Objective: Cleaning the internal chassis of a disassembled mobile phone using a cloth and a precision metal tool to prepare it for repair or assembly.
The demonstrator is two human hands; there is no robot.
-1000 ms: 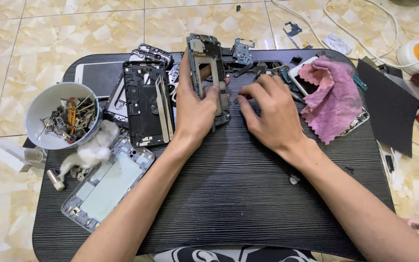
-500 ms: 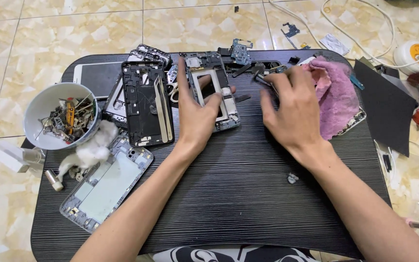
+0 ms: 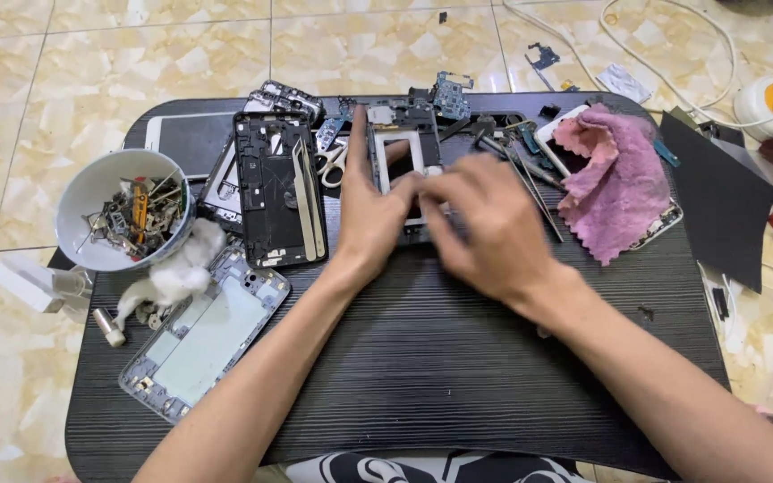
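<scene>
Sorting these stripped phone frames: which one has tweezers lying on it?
The black frame left of both hands, lying flat; tweezers rest along its right edge. The grey one bears none.
</scene>
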